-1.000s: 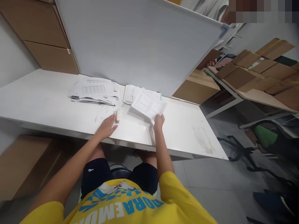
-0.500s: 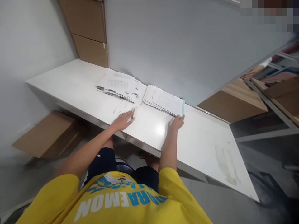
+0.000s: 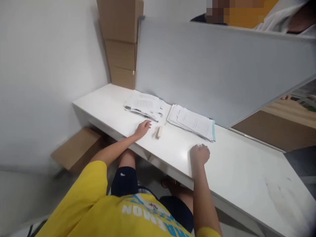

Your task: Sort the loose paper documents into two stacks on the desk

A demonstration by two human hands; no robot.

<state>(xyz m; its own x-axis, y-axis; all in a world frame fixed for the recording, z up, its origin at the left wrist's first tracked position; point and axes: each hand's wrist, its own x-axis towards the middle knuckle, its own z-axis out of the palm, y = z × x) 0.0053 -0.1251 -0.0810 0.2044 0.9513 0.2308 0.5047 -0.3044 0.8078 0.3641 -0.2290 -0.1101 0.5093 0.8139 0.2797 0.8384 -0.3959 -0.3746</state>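
On the white desk [image 3: 237, 158] lie two stacks of printed paper, a left stack [image 3: 144, 104] and a right stack [image 3: 192, 121] with a light blue strip at its right end. A small beige object [image 3: 159, 132] rests between my hands, touched by neither. My left hand [image 3: 143, 129] is just left of it, fingers loosely curled and apart, holding nothing visible. Below the right stack, clear of its edge, my right hand [image 3: 201, 154] has its fingers curled in; whether anything is inside is hidden.
A grey partition [image 3: 209, 69] stands behind the desk. Cardboard boxes [image 3: 120, 56] are piled at its left end, and another box [image 3: 76, 148] sits below the desk on the left. Part of a person [image 3: 278, 16] shows beyond the partition.
The view has shifted, so the desk appears lower and farther right. My left hand has come away from the beige object, and my right hand has let go of the right stack's edge and curled.
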